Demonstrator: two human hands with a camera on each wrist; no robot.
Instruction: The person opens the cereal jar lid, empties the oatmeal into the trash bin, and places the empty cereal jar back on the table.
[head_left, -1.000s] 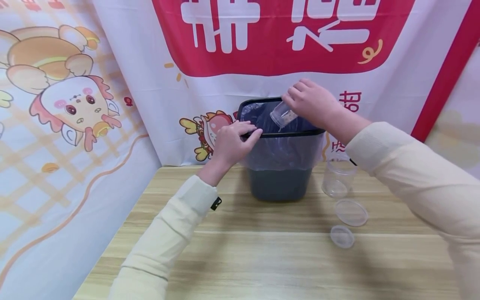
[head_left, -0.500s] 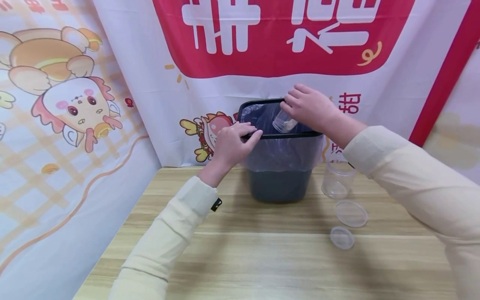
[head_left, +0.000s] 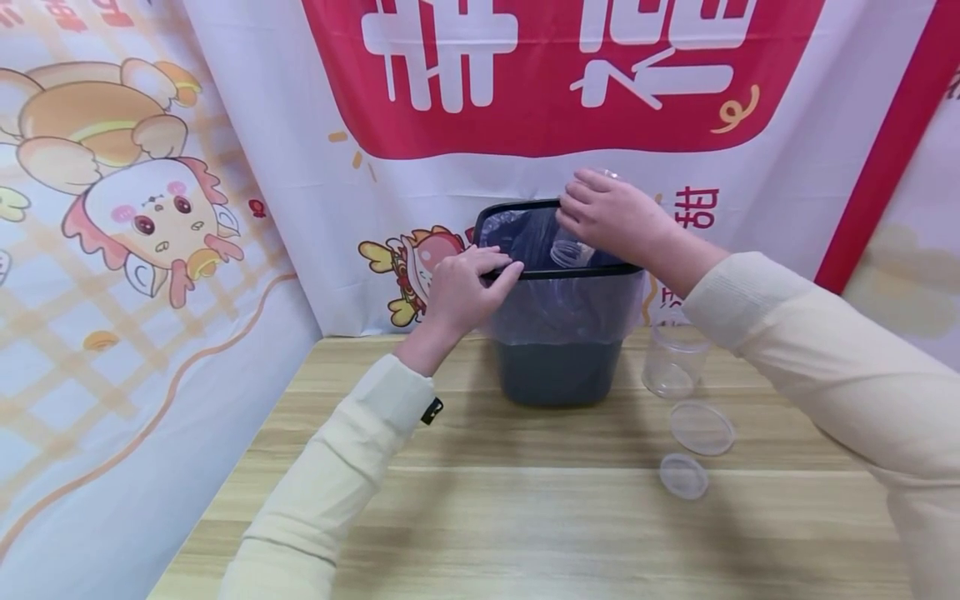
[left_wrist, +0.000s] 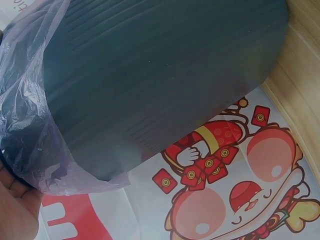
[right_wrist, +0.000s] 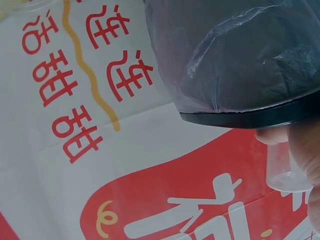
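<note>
A dark grey trash bin (head_left: 557, 375) stands on the table, lined with a translucent plastic bag (head_left: 570, 304) folded over its black rim. My left hand (head_left: 463, 287) grips that rim at the near left corner; in the left wrist view its fingers (left_wrist: 17, 190) curl at the bin's edge. Over the bin's mouth, my right hand (head_left: 615, 218) holds a small clear plastic cup (head_left: 572, 252), tipped with its opening down into the bin. Something pale is near the cup's mouth, too blurred to identify. In the right wrist view, the cup's base (right_wrist: 287, 182) shows beyond my hand.
Right of the bin stands a larger clear plastic container (head_left: 672, 367). A larger round lid (head_left: 702, 427) and a smaller lid (head_left: 684, 476) lie flat in front of it on the wooden table (head_left: 510, 517). A printed cloth (head_left: 442, 183) hangs behind the bin.
My right hand has come slightly down and left, tipping the cup more steeply into the bin. The cup's base now shows above the hand. My left hand stays on the rim.
</note>
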